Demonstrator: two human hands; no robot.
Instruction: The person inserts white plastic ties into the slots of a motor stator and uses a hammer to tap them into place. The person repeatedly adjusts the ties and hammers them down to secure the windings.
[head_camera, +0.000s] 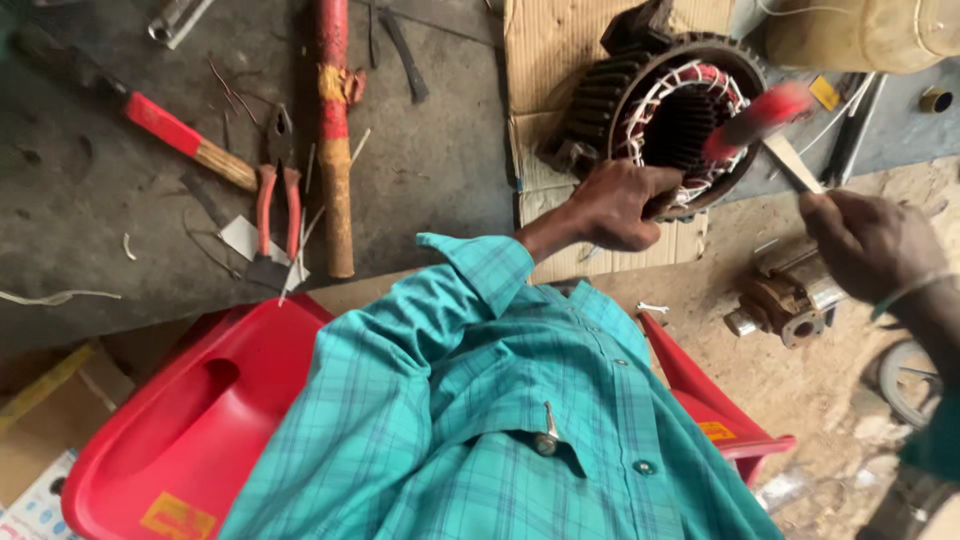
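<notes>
While bristly, brush (765, 118) sweeps windings (690, 110).

The stator (660, 115) is dark, ribbed metal with glossy windings laced in white cord, and it rests on matt brown cardboard (555, 60) over a rough, stained grey floor (440, 150). The brush (765, 125) has red bristles, blurred, on a pale wooden handle; the pliers (278, 200) are dull metal with red plastic grips. The chair (190, 410) is glossy red plastic, the shirt (500, 420) soft teal checked cloth with a metal clip.
</notes>
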